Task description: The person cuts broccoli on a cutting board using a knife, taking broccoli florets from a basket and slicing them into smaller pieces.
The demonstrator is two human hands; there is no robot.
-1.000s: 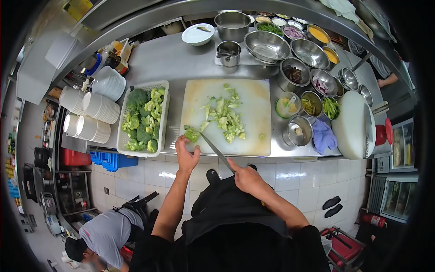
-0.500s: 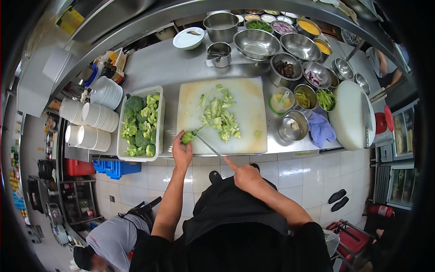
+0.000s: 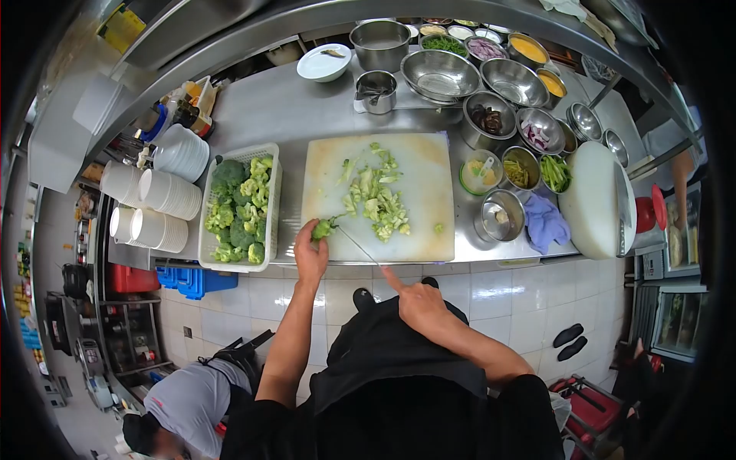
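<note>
Knife (image 3: 354,241) tip now against broccoli floret (image 3: 323,228), small, green

No legible text — anywhere.

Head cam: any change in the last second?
Little. The left hand still pinches the broccoli floret at the cutting board edge; the right hand keeps the knife on it, blade drawn slightly back. Cut pile and basket unchanged.
</note>
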